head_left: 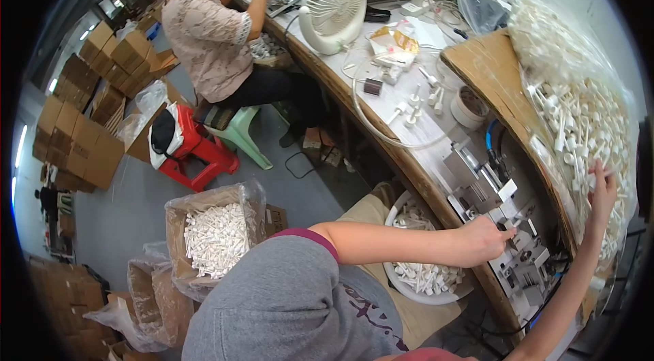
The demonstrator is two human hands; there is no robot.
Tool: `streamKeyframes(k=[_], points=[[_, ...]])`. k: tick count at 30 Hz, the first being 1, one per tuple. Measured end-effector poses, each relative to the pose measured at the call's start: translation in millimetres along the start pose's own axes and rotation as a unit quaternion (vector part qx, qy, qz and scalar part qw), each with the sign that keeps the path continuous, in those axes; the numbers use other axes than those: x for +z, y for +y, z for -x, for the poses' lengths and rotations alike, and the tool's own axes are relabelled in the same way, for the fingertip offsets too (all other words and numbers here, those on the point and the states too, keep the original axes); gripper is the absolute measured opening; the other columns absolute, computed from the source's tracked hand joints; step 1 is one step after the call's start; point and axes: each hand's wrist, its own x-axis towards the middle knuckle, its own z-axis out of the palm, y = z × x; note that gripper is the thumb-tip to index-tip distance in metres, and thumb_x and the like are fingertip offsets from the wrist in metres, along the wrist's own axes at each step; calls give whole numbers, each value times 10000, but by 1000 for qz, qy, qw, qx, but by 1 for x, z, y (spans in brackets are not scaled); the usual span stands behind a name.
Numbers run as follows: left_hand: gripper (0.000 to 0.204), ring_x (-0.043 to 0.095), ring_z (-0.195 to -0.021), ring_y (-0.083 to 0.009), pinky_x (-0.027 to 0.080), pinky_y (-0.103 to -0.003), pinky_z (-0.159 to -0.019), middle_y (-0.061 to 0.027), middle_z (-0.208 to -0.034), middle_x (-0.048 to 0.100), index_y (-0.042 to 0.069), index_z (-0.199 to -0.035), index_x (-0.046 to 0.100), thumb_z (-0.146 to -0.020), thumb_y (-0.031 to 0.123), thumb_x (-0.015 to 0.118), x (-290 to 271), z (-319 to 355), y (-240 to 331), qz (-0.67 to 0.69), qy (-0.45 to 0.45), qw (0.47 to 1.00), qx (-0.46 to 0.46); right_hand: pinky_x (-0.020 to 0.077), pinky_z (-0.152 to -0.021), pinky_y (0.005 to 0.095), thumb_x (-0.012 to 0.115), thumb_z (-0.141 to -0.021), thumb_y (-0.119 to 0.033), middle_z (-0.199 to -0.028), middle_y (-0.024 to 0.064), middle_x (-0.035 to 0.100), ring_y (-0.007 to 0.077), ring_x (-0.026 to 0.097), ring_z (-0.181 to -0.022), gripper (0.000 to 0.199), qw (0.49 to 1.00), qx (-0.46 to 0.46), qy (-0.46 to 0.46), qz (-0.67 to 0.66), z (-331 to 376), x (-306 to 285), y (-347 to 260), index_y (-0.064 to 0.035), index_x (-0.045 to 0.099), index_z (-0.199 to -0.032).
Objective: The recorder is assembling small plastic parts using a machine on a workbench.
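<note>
While the left hand rests at the small metal press on the workbench, its fingers are pinched together at a small white part on the fixture; whether they actually clamp the part cannot be told. The right hand is raised into the clear bag of white plastic pieces at the right of the bench, fingers spread and open, touching the pieces without a visible hold on any one. A white bowl holding more white pieces sits just below the bench edge, near the left forearm. A cardboard box lined with plastic stands on the floor to the left, filled with similar pieces. Farther along the bench stands a white desk fan. Another person sits on a green stool, beside a red stool.
</note>
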Motion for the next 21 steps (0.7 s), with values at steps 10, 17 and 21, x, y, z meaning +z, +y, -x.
streamKeyframes(k=[10,17,21], points=[[310,679,-722,-271,533,-375,-607,-243,-1366,538,10,-863,632,-675,215,770,2,14,6,88,54,995,-12,315,-497,162,630,-982,-386,-923,-6,631,1,416,-584,339,961,0,31,-274,10,-13,4,-64,686,-1072],[541,576,-849,-255,501,-349,-680,-170,-1254,561,5,-1082,581,-668,264,814,-61,-15,13,48,340,939,20,440,-653,210,602,-1002,-331,-1012,24,641,58,524,-741,335,984,-45,59,-162,134,3,-24,-20,657,-1113],[296,577,-806,-255,500,-330,-586,-128,-1061,580,-26,-993,570,-746,88,685,-53,-44,20,24,439,896,65,483,-868,273,556,-1017,-211,-1085,53,653,143,612,-983,311,975,-120,-16,-185,185,43,-4,46,613,-1183]])
